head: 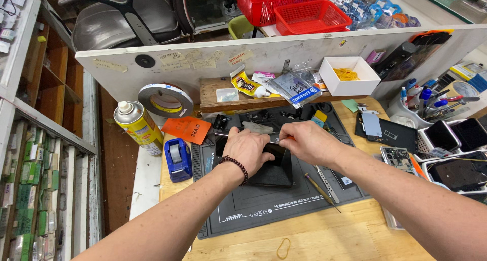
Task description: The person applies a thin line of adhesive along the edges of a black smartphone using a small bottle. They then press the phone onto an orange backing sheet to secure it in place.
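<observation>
A black slab-shaped phone (274, 172) lies on the dark grey silicone repair mat (284, 202) in the middle of the wooden bench. My left hand (247, 148), with a dark bead bracelet at the wrist, presses flat on the phone's upper left part. My right hand (308, 142) rests on the phone's top right edge, fingers curled and pinched around a thin tool that I can barely see. Most of the phone's upper half is hidden under both hands.
A thin wooden-handled pick (319, 189) lies on the mat right of the phone. A blue tape dispenser (177, 158), yellow spray can (137, 125) and tape roll (165, 100) stand left. A white box (350, 74), a pen cup (413, 109) and trays of phones (451, 149) sit right.
</observation>
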`<state>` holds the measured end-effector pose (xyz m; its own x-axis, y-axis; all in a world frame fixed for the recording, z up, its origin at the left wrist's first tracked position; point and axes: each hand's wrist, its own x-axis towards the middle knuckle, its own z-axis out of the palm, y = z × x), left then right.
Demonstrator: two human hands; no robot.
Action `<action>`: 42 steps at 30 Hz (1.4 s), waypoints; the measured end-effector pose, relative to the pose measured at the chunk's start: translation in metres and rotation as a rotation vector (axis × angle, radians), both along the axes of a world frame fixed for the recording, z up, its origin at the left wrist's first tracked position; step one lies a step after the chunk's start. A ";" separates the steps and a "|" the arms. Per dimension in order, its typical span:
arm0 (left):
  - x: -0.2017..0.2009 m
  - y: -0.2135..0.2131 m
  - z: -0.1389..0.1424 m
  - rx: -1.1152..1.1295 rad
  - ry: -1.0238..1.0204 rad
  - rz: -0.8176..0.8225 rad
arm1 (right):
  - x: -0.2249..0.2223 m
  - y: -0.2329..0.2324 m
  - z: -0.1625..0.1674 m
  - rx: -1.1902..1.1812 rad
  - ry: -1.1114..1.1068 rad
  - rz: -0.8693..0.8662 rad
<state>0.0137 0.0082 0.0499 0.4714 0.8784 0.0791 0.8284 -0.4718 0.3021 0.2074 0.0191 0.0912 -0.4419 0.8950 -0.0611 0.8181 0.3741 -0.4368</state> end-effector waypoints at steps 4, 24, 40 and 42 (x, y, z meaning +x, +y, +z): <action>0.000 0.000 -0.002 0.028 -0.004 -0.005 | -0.008 0.011 0.008 -0.100 -0.126 0.037; 0.002 0.004 0.002 -0.036 0.035 0.009 | 0.018 0.004 -0.014 -0.312 0.269 -0.224; 0.001 0.002 0.003 -0.020 0.027 0.012 | 0.010 0.004 -0.005 -0.250 0.225 -0.226; 0.001 0.001 0.004 -0.034 0.024 0.015 | 0.007 0.005 -0.002 -0.214 0.137 -0.164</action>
